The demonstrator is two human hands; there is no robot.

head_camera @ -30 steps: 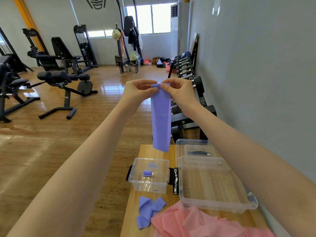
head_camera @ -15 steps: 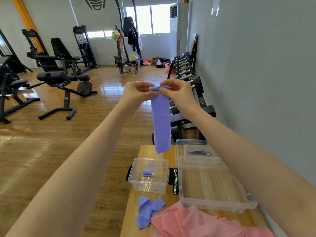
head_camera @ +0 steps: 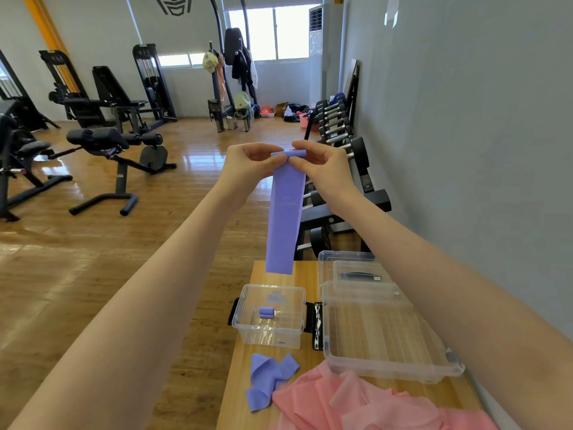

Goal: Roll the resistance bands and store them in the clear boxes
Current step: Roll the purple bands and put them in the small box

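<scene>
1. Your left hand point(head_camera: 248, 164) and right hand point(head_camera: 319, 169) are raised in front of you, above the far end of the bench point(head_camera: 305, 276). The fingers of both are pinched on the top edge of the purple resistance band point(head_camera: 283, 212), one hand at each end of a small started roll.
2. The band hangs straight down from your fingers, long axis vertical, with its free end just above the bench's far edge. The roll axis runs hand to hand, so the next turns should draw the tail upward; neither hand is nearer.
3. The small clear box point(head_camera: 269, 316), mid-bench on the left side, holds one rolled purple band point(head_camera: 266, 312).
4. The large clear box point(head_camera: 384, 336), along the right edge, looks empty.
5. A loose purple band point(head_camera: 268, 380) and pink bands point(head_camera: 356, 401) lie unrolled at the near end.
</scene>
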